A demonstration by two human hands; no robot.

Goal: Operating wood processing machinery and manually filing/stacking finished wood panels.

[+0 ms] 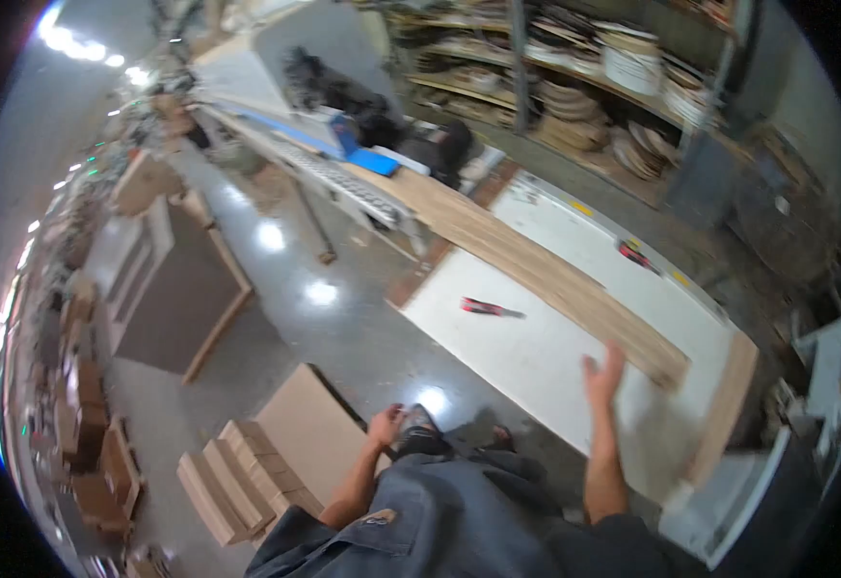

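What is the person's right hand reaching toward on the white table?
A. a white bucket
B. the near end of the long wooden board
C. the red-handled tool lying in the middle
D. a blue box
B: the right hand, fingers spread, is raised right beside the near end of the long wooden board, while the red-handled tool lies apart on the white table.

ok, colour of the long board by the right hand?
Light brown wood grain; the long board lies on the white table, clearest in the head view.
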